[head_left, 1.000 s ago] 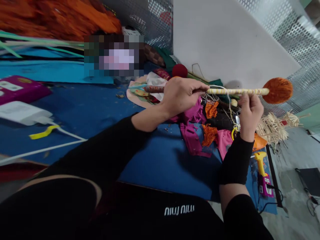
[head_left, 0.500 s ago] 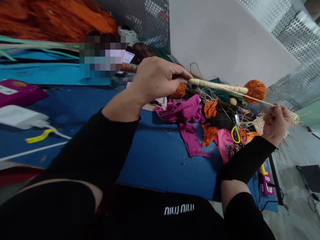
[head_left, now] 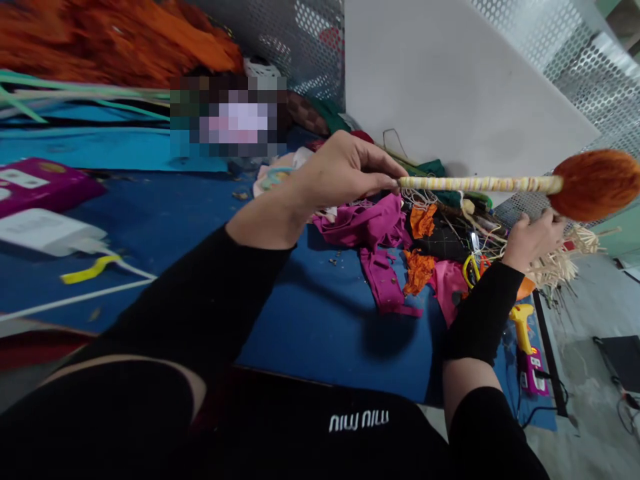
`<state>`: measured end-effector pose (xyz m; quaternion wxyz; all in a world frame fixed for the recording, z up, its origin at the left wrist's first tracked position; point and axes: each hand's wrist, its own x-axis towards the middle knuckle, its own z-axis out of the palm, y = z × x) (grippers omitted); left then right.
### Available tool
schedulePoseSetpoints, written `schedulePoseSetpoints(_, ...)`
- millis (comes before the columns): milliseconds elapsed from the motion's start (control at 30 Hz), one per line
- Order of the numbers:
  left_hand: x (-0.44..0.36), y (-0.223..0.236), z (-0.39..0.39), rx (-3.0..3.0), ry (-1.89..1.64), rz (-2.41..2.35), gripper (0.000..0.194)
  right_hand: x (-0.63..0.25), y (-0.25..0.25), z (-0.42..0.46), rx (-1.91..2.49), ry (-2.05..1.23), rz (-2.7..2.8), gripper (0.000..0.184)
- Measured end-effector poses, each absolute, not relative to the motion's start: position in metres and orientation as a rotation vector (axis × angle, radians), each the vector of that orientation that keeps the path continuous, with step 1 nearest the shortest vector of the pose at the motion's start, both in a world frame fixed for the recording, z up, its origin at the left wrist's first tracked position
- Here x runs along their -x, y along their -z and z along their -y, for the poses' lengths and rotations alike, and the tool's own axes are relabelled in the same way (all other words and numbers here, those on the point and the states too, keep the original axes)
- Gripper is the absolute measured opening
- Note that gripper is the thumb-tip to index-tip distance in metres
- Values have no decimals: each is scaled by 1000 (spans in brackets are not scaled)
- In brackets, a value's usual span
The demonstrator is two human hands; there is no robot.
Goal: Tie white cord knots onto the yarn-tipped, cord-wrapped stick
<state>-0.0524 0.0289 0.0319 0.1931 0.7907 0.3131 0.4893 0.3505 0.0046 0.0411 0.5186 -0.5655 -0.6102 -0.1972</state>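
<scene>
A stick wrapped in pale yellow and cream yarn (head_left: 475, 185) is held out level over the table. My left hand (head_left: 345, 167) pinches its near end between thumb and fingers. At the stick's far end sits a large fuzzy orange ball (head_left: 597, 185), raised above the clutter. Just below and left of that ball is my right hand (head_left: 535, 239), its fingers bent in; whatever they hold, if anything, is hidden. Magenta cloth scraps (head_left: 357, 227) and orange crumpled pieces (head_left: 419, 270) lie on the blue table (head_left: 320, 307) beneath.
Scissors with yellow and red handles (head_left: 469, 272) lie partly behind my right forearm. A yellow glue gun (head_left: 523, 327) rests by a purple power strip (head_left: 534, 373). At left are a white adapter (head_left: 50, 233) and cables. A white board (head_left: 450, 80) stands at the back.
The wrapped stick has swung level and its orange ball now appears larger, further right. My right hand has moved left, under the ball. The strand that ran to it no longer shows.
</scene>
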Motion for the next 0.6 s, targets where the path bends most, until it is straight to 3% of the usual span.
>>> schedulePoseSetpoints(100,42,-36,-22,-2068,-1357,-813,30,-301,-43,-3,1414,480,1366,26)
schedulePoseSetpoints(200,34,-34,-19,-2033,-1380,-836,32,-237,-37,1,1231,55,1751,36)
schedulePoseSetpoints(300,30,-30,-20,-2031,-1376,-863,31,-185,-27,3,1095,-136,1801,37)
schedulePoseSetpoints(400,28,-27,-24,-2003,-1356,-862,31,-162,-21,7,1162,-54,1706,30)
schedulePoseSetpoints(600,30,-25,-33,-2039,-1382,-943,32,-172,-25,10,1236,56,1701,37)
